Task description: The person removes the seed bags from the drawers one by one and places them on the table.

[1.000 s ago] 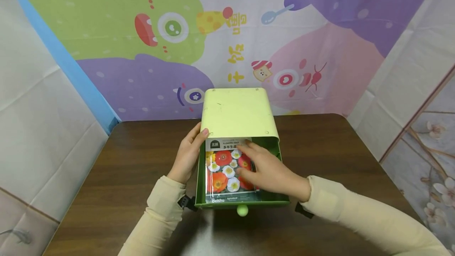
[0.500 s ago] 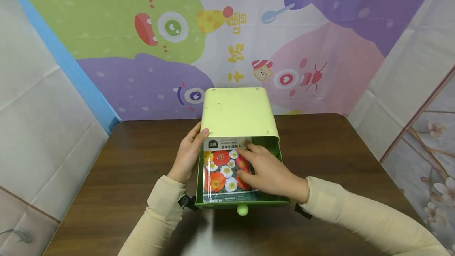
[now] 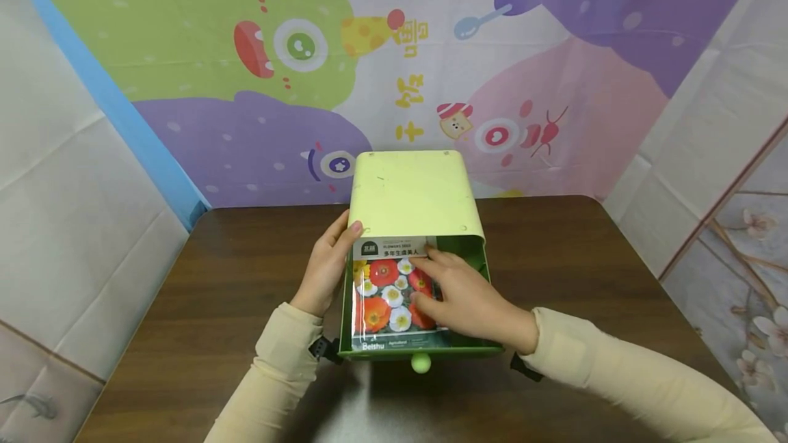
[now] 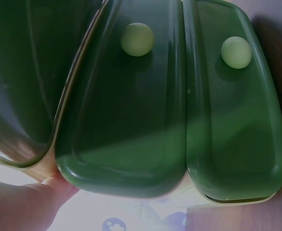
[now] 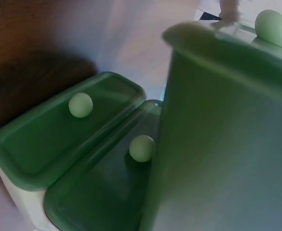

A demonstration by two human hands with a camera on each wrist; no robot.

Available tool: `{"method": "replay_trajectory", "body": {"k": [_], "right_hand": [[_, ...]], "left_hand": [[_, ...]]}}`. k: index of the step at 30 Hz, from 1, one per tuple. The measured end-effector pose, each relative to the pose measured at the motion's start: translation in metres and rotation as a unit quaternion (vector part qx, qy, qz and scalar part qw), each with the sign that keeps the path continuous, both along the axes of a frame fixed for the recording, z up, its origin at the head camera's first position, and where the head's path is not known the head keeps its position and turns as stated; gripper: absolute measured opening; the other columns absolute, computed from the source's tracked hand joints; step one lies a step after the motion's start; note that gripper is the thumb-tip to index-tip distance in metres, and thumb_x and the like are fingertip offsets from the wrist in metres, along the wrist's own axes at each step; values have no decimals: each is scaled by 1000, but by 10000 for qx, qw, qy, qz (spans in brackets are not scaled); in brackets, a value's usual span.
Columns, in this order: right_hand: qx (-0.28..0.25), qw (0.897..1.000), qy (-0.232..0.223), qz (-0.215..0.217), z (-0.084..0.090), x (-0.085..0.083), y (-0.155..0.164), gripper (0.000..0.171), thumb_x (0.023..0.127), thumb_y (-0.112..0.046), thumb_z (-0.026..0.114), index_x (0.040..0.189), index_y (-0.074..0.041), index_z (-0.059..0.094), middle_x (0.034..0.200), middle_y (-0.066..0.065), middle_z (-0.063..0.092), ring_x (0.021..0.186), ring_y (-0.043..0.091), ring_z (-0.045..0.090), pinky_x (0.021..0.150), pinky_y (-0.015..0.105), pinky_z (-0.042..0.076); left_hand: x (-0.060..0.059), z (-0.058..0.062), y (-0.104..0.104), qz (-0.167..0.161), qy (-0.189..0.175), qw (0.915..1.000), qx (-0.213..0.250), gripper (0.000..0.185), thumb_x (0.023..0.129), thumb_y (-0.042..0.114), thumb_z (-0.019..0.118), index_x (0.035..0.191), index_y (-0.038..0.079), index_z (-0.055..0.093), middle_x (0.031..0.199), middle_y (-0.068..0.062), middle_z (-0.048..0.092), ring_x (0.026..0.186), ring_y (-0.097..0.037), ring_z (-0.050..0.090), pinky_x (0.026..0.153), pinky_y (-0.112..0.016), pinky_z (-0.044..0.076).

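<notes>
A pale yellow-green drawer cabinet (image 3: 415, 190) stands on the table with its green top drawer (image 3: 474, 346) pulled out. Inside lies a flower seed packet (image 3: 382, 296) printed with red, orange and white blooms, close to the drawer's left wall. My right hand (image 3: 470, 296) reaches over the drawer's right side, fingers spread and thumb apart, touching the packet's right part; the fingertips' exact contact is hard to see. My left hand (image 3: 325, 265) rests against the cabinet's left side, its thumb at the front top corner. In the left wrist view, part of that hand shows beside the cabinet.
Two lower drawers, the middle drawer (image 4: 131, 115) and the bottom drawer (image 4: 239, 125), are pushed in, each with a round pale knob. The brown wooden table (image 3: 554, 251) extends around the cabinet. A cartoon-printed cloth (image 3: 246, 149) hangs behind.
The seed packet shifted slightly left toward the drawer's left wall between the first and second frames, with my right hand on it. Since then it has stayed put. The left hand has kept its place.
</notes>
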State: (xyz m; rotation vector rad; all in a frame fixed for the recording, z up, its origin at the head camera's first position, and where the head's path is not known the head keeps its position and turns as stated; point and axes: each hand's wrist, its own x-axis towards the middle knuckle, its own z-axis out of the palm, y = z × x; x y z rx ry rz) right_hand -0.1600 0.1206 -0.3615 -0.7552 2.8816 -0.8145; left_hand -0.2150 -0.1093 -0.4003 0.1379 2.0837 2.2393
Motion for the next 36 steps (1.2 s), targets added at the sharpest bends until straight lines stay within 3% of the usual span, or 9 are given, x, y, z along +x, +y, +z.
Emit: {"method": "replay_trajectory", "body": {"k": [5,7,11,14,17,21,24,29,36], "right_hand": [[-423,9991,-22,15,0,1,3,57,92,-28,64,143,-7,51,152,21,41,141,38,39,109,56,41],[-698,9975,-57,11,-1,1,4,55,93,-26,62,143,-7,50,151,20,42,135,36,46,95,52,51],[-1449,9891,-273,-13,-5,-1,6,51,95,-18,58,144,-6,49,150,17,44,121,31,57,85,41,56],[-1980,9782,-615,-95,-6,-3,7,52,96,-13,57,146,-5,46,149,16,44,120,30,59,89,35,56],[-2335,9672,-957,-296,-6,-5,7,56,95,-9,58,148,-2,41,150,18,42,117,31,62,78,27,56],[-2548,9568,-1291,-537,-2,-7,7,61,94,-7,58,150,2,34,147,22,44,81,18,63,58,23,44],[-2661,9489,-1558,-676,-1,-9,6,62,95,-6,57,151,3,31,140,24,50,77,13,61,60,24,48],[-2806,9343,-2028,-850,0,-11,4,58,97,-6,55,149,8,32,119,22,61,97,23,69,81,33,60],[-2750,9213,-2655,-717,-1,-13,4,51,97,-2,52,145,5,34,91,13,65,74,16,65,70,34,61]], "left_hand": [[0,-1,-1,-42,130,9999,12,65,101,41,53,156,17,27,150,-8,43,133,-24,46,107,-42,44],[-1,-1,-1,-33,218,9997,-39,66,101,41,53,156,15,26,155,-8,37,141,-23,38,115,-44,36],[-1,-1,-1,12,354,9992,-173,67,101,41,53,156,12,26,161,-5,27,150,-20,22,122,-44,22],[-1,-1,0,3,308,9994,-134,67,101,40,53,156,13,26,159,-5,30,147,-20,27,121,-44,26],[-1,-1,0,21,186,9998,-53,66,100,40,54,155,16,28,154,-7,39,138,-22,40,114,-43,36],[-1,0,1,48,43,10000,-11,65,99,41,54,155,18,29,147,-8,46,127,-23,50,104,-41,45],[-1,0,1,61,12,10000,-37,65,99,42,54,155,18,29,148,-7,45,127,-22,49,103,-41,46],[-1,0,1,62,18,10000,-56,66,99,43,54,155,19,29,151,-5,41,130,-22,45,106,-43,43],[-1,0,0,59,-16,9999,-85,66,99,43,55,155,19,29,152,-5,40,131,-23,45,107,-45,43]]}}
